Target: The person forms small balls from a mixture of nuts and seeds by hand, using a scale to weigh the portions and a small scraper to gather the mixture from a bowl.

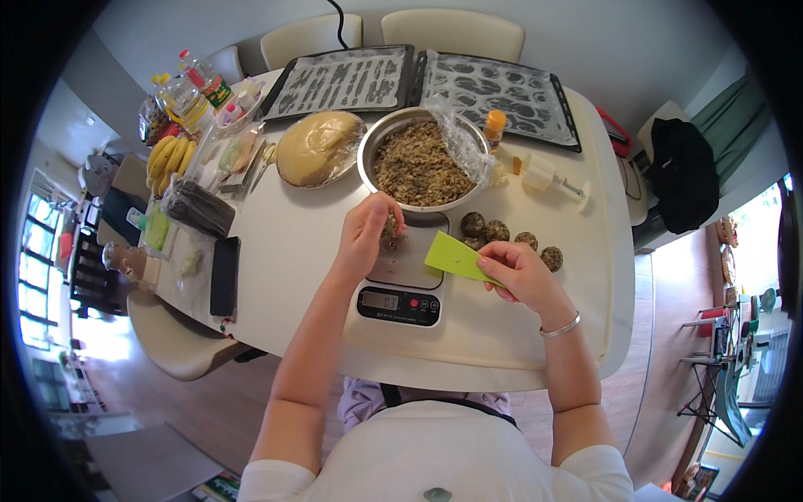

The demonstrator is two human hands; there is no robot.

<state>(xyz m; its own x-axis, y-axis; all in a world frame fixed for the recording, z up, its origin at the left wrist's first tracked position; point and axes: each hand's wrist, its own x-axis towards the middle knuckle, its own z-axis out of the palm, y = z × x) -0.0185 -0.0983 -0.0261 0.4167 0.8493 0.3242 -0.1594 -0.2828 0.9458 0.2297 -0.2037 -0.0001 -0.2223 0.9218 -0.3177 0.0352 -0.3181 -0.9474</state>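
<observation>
My left hand (370, 233) is curled around a lump of brown nut-like filling (390, 224), just over the left side of a digital kitchen scale (408, 263). A few crumbs lie on the scale's plate. Between the thumb and fingers of my right hand (515, 271) is a flat lime-green dough scraper (457, 256), its free end reaching over the scale's right edge. Several round filling balls (497, 231) rest on the table beyond my right hand. Behind the scale, a steel bowl (366, 164) holds loose filling (421, 164), with plastic wrap (461, 141) bunched over its right side.
Left of the bowl sits wrapped yellow dough (321, 149). Two lined baking trays (345, 81) stand at the back. A small orange-capped bottle (494, 128) and a plunger mould (552, 179) are to the right. Bananas (170, 160), oil bottles (185, 103) and a black phone (224, 276) occupy the left.
</observation>
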